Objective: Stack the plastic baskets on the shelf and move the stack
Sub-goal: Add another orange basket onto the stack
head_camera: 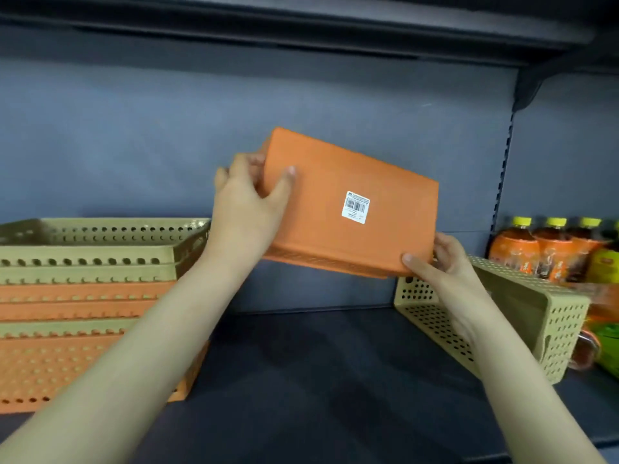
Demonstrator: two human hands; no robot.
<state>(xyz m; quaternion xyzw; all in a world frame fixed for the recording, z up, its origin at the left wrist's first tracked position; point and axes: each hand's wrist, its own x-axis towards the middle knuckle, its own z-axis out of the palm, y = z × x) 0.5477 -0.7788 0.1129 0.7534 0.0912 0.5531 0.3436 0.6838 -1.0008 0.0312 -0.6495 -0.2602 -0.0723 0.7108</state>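
I hold an orange plastic basket in the air above the shelf, tilted so its flat bottom with a white barcode sticker faces me. My left hand grips its upper left end, thumb on the bottom face. My right hand grips its lower right corner. On the left of the shelf stands a stack of nested baskets, beige ones on top and orange ones below. A single beige perforated basket lies on the shelf at the right, partly behind my right wrist.
The dark shelf board lies between the stack and the beige basket. Bottles with yellow caps stand at the far right, behind the beige basket. A slotted upright and the shelf above bound the bay.
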